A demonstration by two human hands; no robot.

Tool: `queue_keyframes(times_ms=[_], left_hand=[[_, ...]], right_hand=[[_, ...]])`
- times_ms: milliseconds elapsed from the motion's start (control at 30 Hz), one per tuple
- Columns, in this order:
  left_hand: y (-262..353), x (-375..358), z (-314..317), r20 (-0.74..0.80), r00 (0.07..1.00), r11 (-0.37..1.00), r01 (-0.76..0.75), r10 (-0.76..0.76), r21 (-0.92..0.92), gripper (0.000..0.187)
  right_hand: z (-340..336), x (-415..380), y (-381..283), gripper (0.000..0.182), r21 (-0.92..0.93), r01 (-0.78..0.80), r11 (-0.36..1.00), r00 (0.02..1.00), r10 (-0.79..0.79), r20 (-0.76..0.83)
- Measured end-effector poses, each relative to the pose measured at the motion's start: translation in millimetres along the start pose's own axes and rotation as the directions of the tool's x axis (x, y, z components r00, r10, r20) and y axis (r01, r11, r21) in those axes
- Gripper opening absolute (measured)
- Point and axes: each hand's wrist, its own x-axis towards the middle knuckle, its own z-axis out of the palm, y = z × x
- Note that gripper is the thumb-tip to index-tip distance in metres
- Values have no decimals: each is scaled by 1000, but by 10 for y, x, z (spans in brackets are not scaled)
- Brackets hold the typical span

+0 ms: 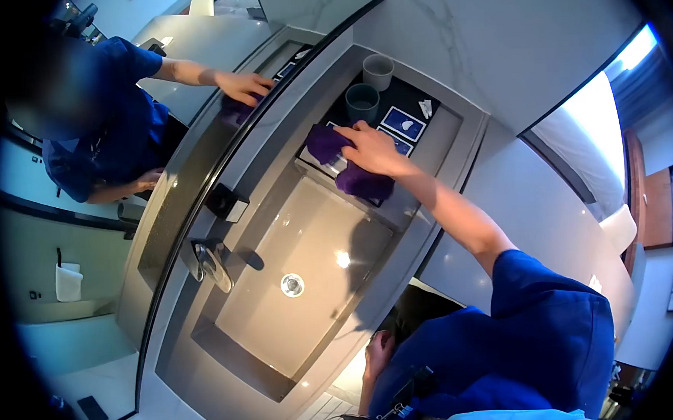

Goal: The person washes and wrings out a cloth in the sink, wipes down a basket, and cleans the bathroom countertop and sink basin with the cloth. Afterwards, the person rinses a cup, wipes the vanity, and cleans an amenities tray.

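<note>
My right hand (pixel 375 150) reaches over the far end of the washbasin, its fingers pressed on a purple cloth (pixel 365 182). The cloth is bunched along the near edge of a dark tray (pixel 410 94), with part of it showing on each side of the hand. Just beyond the fingers, on the tray, stand a teal cup (pixel 362 101) and a grey cup (pixel 378 71). Several blue packets (pixel 402 123) lie beside them. My left hand (pixel 379 352) hangs low by the front edge of the counter, away from the cloth; its fingers are partly hidden.
A metal faucet (pixel 213 266) juts over the basin (pixel 316 248), which has a round drain (pixel 292 285). By the mirror stands a small black box (pixel 226 203). The mirror (pixel 209 35) runs along the left, reflecting the person. A white bed (pixel 580 117) shows at right.
</note>
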Motion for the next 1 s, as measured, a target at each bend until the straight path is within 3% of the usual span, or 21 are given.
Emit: queue_keyframes(times_ms=[67,167,233,333,500,567,600,700,733,767,800,833,867,900,933,1000], left_hand=[[6,41,60,-38,999,997,-22,20,-75,35],[80,2,70,-67,996,987,47,-58,-151,34],[76,-55,90,-104,983,982,141,-154,-122,32],[3,-48,123,-80,980,979,170,-180,-117,33],[-45,-3,84,-78,972,962,206,-222,-180,32],[-181,37,160,-114,973,967,178,-201,-181,33],[-184,65,157,-115,973,966,176,-200,-187,33],[-391,75,179,-123,962,954,214,-242,-208,34],[-576,80,240,-147,962,958,199,-232,-208,34],[-102,-19,78,-184,956,956,185,-229,-227,34],[-182,21,95,-208,960,981,177,-189,-75,34],[-267,1,185,-293,939,969,115,-177,-216,32],[-210,-50,157,-267,927,936,177,-262,-303,30],[-402,-26,249,-326,926,959,102,-188,-265,29],[-782,58,400,-212,928,916,226,-306,-331,28],[-563,-14,300,-464,855,910,24,-233,-413,18]], right_hand=[[497,298,287,48,-342,-37,939,988,85,127],[582,393,358,48,-403,-54,913,993,92,74],[467,414,425,47,-192,-87,977,991,104,80],[427,451,511,42,-139,-159,978,987,157,-19],[414,518,505,41,-206,-169,964,983,179,34],[215,343,317,43,-118,-87,989,994,78,-77],[99,250,208,43,-123,-82,989,994,73,-76],[-180,-211,-102,46,47,168,985,986,-169,17],[-177,-389,-153,46,80,263,962,960,-269,79],[-91,-543,-142,46,73,368,927,898,-375,229],[13,-694,-102,47,93,484,870,794,-482,371],[195,-971,-91,46,104,549,829,702,-525,481],[405,-1285,-121,45,116,620,776,599,-563,569],[585,-1615,-203,44,112,725,679,520,-647,559],[725,-1955,-306,42,98,807,582,449,-714,537],[981,-2335,-542,43,119,852,509,419,-800,429]])
